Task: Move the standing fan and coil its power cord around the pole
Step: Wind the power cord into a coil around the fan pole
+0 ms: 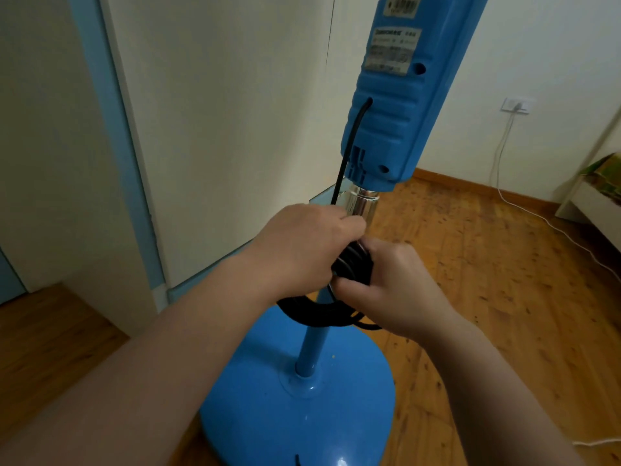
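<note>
A blue standing fan stands on the wooden floor, its control housing (396, 105) at the top and its round base (268, 408) below me. The blue pole (311, 348) rises from the base to a chrome section (361, 205). The black power cord (349, 129) leaves the housing and runs down to several black loops (319, 311) bunched around the pole. My left hand (302, 250) grips the cord against the pole from the left. My right hand (393, 284) holds the wound coils from the right. The pole between my hands is hidden.
A cream wardrobe with blue trim (208, 129) stands right behind the fan. A white cable (524, 210) runs from a wall socket (515, 105) across the floor on the right. A white bed frame (591, 210) sits at the far right edge.
</note>
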The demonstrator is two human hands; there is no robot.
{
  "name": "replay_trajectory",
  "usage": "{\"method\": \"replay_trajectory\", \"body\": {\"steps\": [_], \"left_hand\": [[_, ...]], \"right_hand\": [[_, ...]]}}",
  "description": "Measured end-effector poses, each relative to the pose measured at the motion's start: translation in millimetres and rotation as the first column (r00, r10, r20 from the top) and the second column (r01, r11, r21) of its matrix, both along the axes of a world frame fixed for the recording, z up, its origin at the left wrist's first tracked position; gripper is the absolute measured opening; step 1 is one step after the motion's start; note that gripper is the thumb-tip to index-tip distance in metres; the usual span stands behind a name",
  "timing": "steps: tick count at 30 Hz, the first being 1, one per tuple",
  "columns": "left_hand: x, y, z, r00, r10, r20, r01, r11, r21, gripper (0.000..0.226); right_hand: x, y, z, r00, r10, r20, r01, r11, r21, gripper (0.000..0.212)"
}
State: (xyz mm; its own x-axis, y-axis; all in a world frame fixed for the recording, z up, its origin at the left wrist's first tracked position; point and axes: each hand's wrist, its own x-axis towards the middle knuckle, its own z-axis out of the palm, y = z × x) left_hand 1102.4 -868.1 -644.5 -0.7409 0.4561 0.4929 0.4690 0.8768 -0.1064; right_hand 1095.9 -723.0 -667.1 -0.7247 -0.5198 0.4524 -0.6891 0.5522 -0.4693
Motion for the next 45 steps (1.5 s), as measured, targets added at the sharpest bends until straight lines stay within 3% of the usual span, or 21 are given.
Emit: {"method": "replay_trajectory", "body": {"steps": [5, 9, 13, 15, 18, 20, 22, 24, 27, 30, 34, 37, 40, 45], "left_hand": [[-1.9, -10.7, 0.0, 0.999, 0.04, -0.027, -0.031, 0.957, 0.287, 0.03], [-6.7, -9.9, -4.3, 0.988, 0.15, -0.033, -0.099, 0.786, 0.61, 0.025], [-12.2, -9.4, -8.1, 0.975, 0.211, 0.076, -0.185, 0.562, 0.806, 0.028], [-14.5, -7.6, -11.5, 0.97, 0.188, 0.155, -0.225, 0.452, 0.863, 0.019], [-18.3, -4.8, -15.9, 0.959, 0.102, 0.265, -0.283, 0.292, 0.914, 0.015], [-19.6, -7.1, -16.6, 0.935, -0.029, 0.353, -0.336, 0.237, 0.911, 0.02], [-19.2, -13.4, -14.5, 0.889, -0.151, 0.433, -0.384, 0.273, 0.882, 0.025], [-17.0, -20.8, -10.3, 0.862, -0.194, 0.469, -0.359, 0.422, 0.833, 0.026], [-8.0, -28.4, 2.4, 0.868, -0.218, 0.445, -0.216, 0.642, 0.736, 0.028], [2.0, -34.6, 15.9, 0.845, -0.301, 0.443, -0.085, 0.742, 0.665, 0.026], [8.8, -39.0, 24.5, 0.739, -0.42, 0.527, -0.036, 0.757, 0.652, 0.028], [7.8, -34.5, 22.6, 0.676, -0.394, 0.622, -0.074, 0.804, 0.59, 0.024], [6.8, -33.7, 19.5, 0.694, -0.364, 0.622, -0.088, 0.813, 0.575, 0.022], [9.5, -40.4, 12.9, 0.727, -0.428, 0.537, -0.067, 0.735, 0.675, 0.016]], "right_hand": [[3.1, -10.0, -3.5, 0.99, -0.066, 0.125, 0.108, 0.923, -0.37, 0.023], [4.5, -21.4, -10.8, 0.925, 0.076, 0.371, 0.187, 0.759, -0.623, 0.023], [9.3, -33.9, -24.4, 0.912, 0.157, 0.378, 0.18, 0.676, -0.714, 0.014], [9.2, -36.5, -26.0, 0.912, 0.199, 0.358, 0.157, 0.636, -0.755, 0.015], [5.7, -33.8, -23.2, 0.895, 0.29, 0.339, 0.097, 0.616, -0.782, 0.023], [3.9, -29.9, -22.1, 0.886, 0.317, 0.339, 0.064, 0.64, -0.766, 0.027], [2.4, -25.5, -22.2, 0.889, 0.309, 0.338, 0.048, 0.671, -0.74, 0.025], [1.5, -21.3, -21.1, 0.887, 0.312, 0.341, 0.035, 0.69, -0.723, 0.019], [0.9, -16.0, -17.1, 0.893, 0.324, 0.312, -0.045, 0.756, -0.653, 0.008], [1.0, -12.3, -13.4, 0.892, 0.338, 0.299, -0.102, 0.798, -0.594, 0.015], [-0.3, -7.9, -6.4, 0.867, 0.371, 0.331, -0.213, 0.879, -0.428, 0.019], [0.0, -8.2, -4.7, 0.846, 0.393, 0.361, -0.283, 0.904, -0.321, 0.013], [-0.9, -11.6, -6.9, 0.873, 0.342, 0.347, -0.234, 0.919, -0.317, 0.014], [-4.7, -17.4, -11.0, 0.965, 0.183, 0.188, -0.109, 0.932, -0.347, 0.019]]}}
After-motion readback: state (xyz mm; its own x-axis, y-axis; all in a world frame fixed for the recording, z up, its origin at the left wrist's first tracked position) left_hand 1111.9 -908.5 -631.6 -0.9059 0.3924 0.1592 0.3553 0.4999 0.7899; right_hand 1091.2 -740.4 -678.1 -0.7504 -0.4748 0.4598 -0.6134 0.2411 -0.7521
